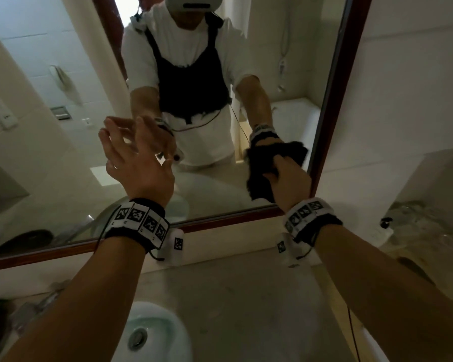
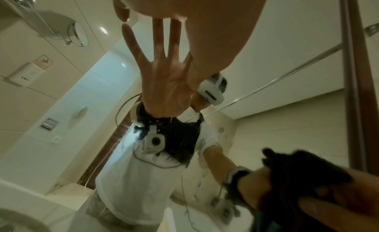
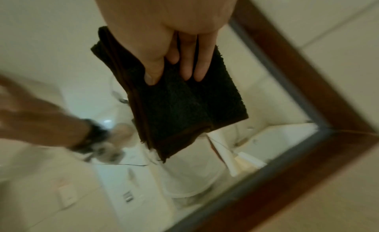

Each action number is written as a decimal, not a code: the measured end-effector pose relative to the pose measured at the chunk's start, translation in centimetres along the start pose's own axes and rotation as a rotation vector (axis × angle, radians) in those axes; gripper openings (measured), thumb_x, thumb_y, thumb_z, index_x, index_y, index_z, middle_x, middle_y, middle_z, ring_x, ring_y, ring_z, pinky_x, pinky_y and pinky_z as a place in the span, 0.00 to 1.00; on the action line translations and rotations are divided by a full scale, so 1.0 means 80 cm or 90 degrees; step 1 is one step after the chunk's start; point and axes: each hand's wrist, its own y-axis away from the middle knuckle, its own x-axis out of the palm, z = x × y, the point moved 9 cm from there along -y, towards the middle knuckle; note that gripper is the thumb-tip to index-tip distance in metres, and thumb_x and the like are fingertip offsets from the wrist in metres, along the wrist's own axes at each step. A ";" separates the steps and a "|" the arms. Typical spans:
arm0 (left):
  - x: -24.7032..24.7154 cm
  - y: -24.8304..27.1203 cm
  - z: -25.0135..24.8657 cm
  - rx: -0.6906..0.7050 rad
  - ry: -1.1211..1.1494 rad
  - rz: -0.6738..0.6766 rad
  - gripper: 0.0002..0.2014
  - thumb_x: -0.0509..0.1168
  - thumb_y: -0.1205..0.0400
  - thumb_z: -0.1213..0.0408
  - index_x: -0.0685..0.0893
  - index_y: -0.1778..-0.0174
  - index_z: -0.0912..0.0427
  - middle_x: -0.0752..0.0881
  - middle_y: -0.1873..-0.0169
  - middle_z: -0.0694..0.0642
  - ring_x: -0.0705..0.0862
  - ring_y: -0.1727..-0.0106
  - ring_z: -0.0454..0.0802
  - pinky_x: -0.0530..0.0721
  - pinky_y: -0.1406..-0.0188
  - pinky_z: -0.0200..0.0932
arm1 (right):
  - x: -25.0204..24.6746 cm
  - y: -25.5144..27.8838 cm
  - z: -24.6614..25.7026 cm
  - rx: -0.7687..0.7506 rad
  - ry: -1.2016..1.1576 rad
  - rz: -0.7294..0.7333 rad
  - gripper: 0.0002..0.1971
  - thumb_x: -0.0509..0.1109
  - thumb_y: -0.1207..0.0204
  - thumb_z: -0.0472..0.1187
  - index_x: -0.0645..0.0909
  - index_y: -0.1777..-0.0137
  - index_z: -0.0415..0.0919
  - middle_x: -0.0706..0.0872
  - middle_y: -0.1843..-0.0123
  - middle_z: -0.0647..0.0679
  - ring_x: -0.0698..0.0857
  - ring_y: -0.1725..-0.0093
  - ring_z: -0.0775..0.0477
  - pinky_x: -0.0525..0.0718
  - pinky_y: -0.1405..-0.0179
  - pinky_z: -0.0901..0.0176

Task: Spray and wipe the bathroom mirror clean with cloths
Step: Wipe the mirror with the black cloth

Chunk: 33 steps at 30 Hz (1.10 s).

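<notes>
The wood-framed bathroom mirror (image 1: pixel 71 131) fills the wall ahead and shows my reflection. My right hand (image 1: pixel 285 176) holds a dark folded cloth (image 1: pixel 258 185) against the glass near the mirror's lower right corner. In the right wrist view its thumb and fingers (image 3: pixel 202 63) lie over the cloth (image 3: pixel 184 106). My left hand (image 1: pixel 127 147) is raised in front of the glass left of centre, fingers spread and empty. In the left wrist view one fingertip (image 2: pixel 123 15) almost meets its reflection; whether it touches the mirror (image 2: pixel 61 138) is unclear.
A white sink basin (image 1: pixel 152 333) sits below in the beige counter (image 1: pixel 246 296), with a chrome faucet (image 1: pixel 37 301) at the left. Crinkled clear plastic (image 1: pixel 419 226) lies on the counter at the right. The dark frame (image 1: pixel 332 100) borders a tiled wall (image 1: pixel 416 74).
</notes>
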 end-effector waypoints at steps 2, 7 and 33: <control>0.000 0.000 -0.001 -0.006 0.010 0.001 0.47 0.76 0.24 0.53 0.55 0.13 0.48 0.43 0.13 0.66 0.44 0.13 0.67 0.63 0.27 0.77 | 0.010 -0.004 0.055 -0.083 0.008 -0.004 0.07 0.71 0.23 0.43 0.79 0.48 0.42 0.85 0.51 0.43 0.85 0.57 0.38 0.78 0.64 0.54; -0.005 0.002 0.000 0.012 0.002 -0.005 0.46 0.75 0.23 0.50 0.57 0.13 0.48 0.45 0.13 0.66 0.46 0.13 0.68 0.61 0.27 0.77 | 0.020 -0.005 0.110 -0.174 0.038 -0.002 0.07 0.71 0.22 0.45 0.77 0.52 0.44 0.83 0.54 0.47 0.83 0.62 0.43 0.70 0.72 0.59; -0.023 -0.006 0.011 0.052 -0.042 0.038 0.44 0.74 0.23 0.60 0.57 0.15 0.37 0.49 0.14 0.62 0.53 0.16 0.66 0.65 0.28 0.72 | -0.061 -0.036 0.006 0.120 -0.080 -0.175 0.15 0.64 0.17 0.43 0.74 0.35 0.38 0.74 0.36 0.34 0.80 0.46 0.30 0.75 0.59 0.50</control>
